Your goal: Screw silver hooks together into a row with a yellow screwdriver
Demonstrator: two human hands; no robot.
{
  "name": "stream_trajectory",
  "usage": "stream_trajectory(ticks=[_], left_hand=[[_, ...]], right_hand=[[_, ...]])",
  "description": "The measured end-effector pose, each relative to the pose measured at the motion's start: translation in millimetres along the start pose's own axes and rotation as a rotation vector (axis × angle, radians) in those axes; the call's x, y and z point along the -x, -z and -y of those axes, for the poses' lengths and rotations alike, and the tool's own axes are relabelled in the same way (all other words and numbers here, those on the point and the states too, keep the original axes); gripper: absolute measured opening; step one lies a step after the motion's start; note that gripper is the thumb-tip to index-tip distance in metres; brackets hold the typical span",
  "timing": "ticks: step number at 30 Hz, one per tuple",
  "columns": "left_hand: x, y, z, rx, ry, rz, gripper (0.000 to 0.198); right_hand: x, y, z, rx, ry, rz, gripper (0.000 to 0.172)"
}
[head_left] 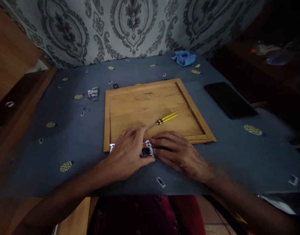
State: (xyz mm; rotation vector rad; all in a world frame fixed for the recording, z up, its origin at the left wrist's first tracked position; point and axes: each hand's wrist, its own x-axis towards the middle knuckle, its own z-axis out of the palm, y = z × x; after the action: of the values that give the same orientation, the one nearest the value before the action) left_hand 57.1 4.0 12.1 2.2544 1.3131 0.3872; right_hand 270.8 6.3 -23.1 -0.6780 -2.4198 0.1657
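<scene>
A framed wooden panel [150,104] lies flat on the blue patterned cloth. At its near edge is a shiny metal bracket [149,144], partly covered by my fingers. My left hand [127,150] is closed over the bracket, its thumb at the near side and its fingers on the panel's frame. Just right of the bracket, my right hand [178,151] rests at the frame with its fingers together and their tips by the metal; whatever they pinch is hidden. A yellow and black screwdriver [167,117] lies on the panel, its tip close to my left fingers.
Metal hardware [93,93] and tiny screws [86,109] lie left of the panel. A black phone-like slab [230,99] is at the right, and a crumpled blue cloth [183,58] at the back. A patterned curtain [132,26] hangs behind the table.
</scene>
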Motion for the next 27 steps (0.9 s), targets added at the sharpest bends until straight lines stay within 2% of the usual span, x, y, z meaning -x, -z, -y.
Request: stream_trajectory(ticks=[3,6,10,13,15,17,19,23,27], left_hand=[[1,10.8,0,0.012,-0.004,0.013,0.074],[-1,34.2,8,0.085,0.020,-0.036,0.063],[-2,69.0,39,0.151,0.090,-0.190,0.040],[0,81.6,58,0.175,0.106,-0.241,0.033],[2,79.4,60,0.198,0.111,-0.242,0.030],[5,69.6,51,0.191,0.095,-0.208,0.029],[8,55.0,35,0.139,0.047,-0.150,0.033],[9,27.8,7,-0.038,-0.042,-0.027,0.054],[4,14.5,-3,-0.104,-0.065,0.038,0.057]], right_hand=[[1,0,0,-0.002,0.006,-0.004,0.018],[2,0,-1,0.007,0.011,-0.003,0.018],[2,-1,-3,0.013,0.015,-0.005,0.018],[2,0,-3,0.006,0.001,0.010,0.020],[2,0,-2,0.005,-0.010,0.030,0.021],[3,0,-2,0.011,-0.007,0.028,0.021],[3,-1,-2,0.014,0.001,0.015,0.020],[3,-2,-2,0.017,0.002,0.014,0.022],[2,-1,-1,0.014,0.022,0.013,0.023]])
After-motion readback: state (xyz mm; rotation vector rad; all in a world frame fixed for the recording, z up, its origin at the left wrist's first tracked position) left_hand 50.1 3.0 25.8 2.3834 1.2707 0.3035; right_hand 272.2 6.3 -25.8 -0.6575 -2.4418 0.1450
